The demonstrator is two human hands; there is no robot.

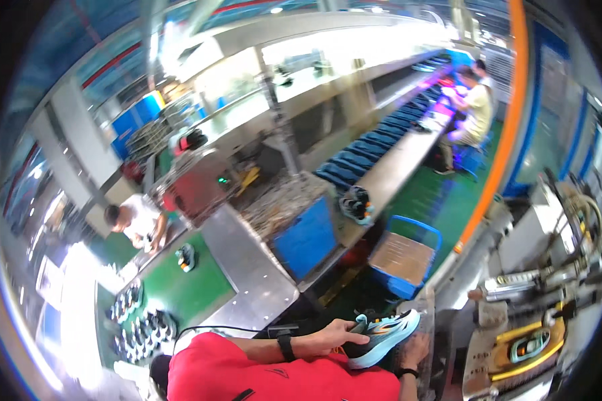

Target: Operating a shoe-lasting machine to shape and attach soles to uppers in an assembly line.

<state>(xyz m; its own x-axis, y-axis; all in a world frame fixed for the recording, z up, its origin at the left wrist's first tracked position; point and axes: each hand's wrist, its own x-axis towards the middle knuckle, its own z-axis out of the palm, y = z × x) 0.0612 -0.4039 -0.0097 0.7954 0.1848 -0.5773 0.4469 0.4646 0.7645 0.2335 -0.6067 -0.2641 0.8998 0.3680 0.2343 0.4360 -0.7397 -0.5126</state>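
Note:
A light-blue and dark sneaker [384, 339] with orange marks on its side is in front of me, its toe pointing up and to the right. My left hand [336, 337] is closed on it by the collar and tongue, a black band around the wrist. Just beyond the sole, by the toe end, is my right hand [415, 351], also with a dark wristband. Its fingers are blurred and partly hidden, so I cannot tell whether it touches the shoe.
At right a machine holds another shoe [530, 346] between yellow bars. A blue cart [403, 257] stands ahead, beside a conveyor [408, 157] where people sit. Several shoes [144, 334] rest on a green-topped table [201, 277] at left; a person [138, 220] works across it.

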